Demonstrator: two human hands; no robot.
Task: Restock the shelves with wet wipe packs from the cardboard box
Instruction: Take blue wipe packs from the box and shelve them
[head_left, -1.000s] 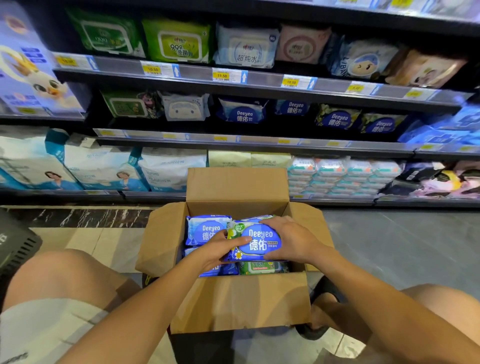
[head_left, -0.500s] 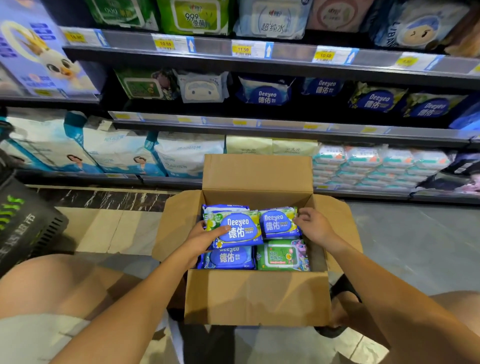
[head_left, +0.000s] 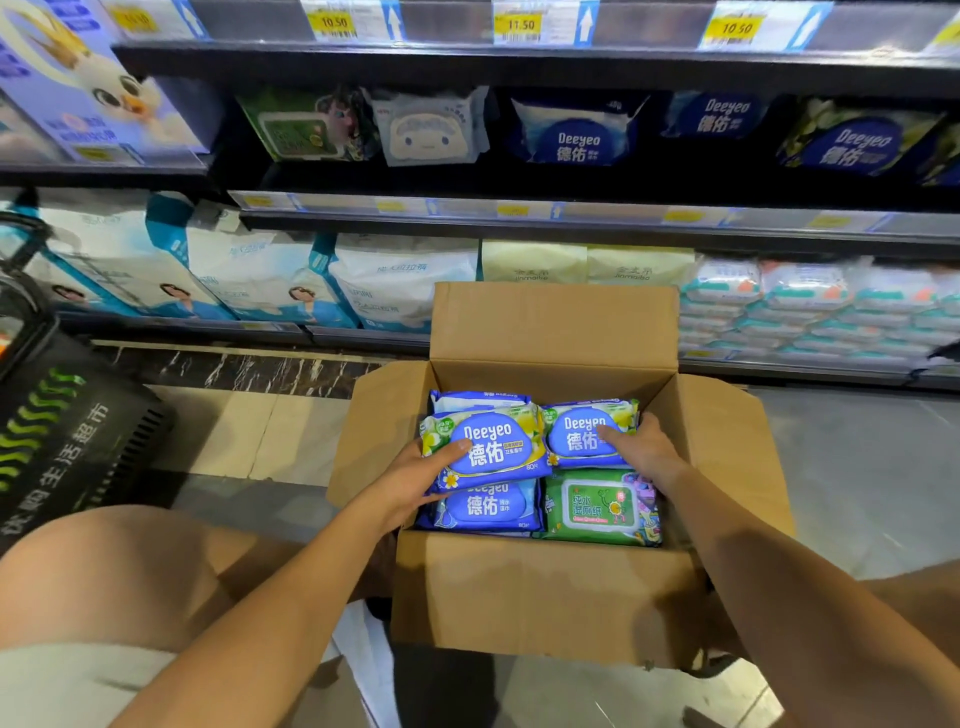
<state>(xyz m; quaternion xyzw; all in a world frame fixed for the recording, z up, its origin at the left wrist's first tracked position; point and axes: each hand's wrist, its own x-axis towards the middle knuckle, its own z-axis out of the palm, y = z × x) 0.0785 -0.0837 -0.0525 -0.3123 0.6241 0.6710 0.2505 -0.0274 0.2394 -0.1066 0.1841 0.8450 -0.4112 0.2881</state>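
An open cardboard box (head_left: 540, 597) stands on the floor before the shelves, with several wet wipe packs inside. My left hand (head_left: 415, 480) grips a blue Deeyeo pack (head_left: 488, 447) at its left edge, thumb on top. My right hand (head_left: 641, 449) holds a second blue Deeyeo pack (head_left: 576, 434) at the box's back right, thumb on its label. Under them lie another blue pack (head_left: 485, 509) and a green pack (head_left: 600, 509). The shelf (head_left: 519, 213) above carries matching Deeyeo packs (head_left: 576, 140).
A black shopping basket (head_left: 57, 426) stands at the left. My bare knees flank the box. The bottom shelf holds large white bags (head_left: 395, 280) and stacked small packs (head_left: 810, 306). Price tags (head_left: 519, 23) line the upper shelf edge.
The two packs I held together above the box now sit side by side in it, one under each hand. The view has moved closer to the box and tilted down.
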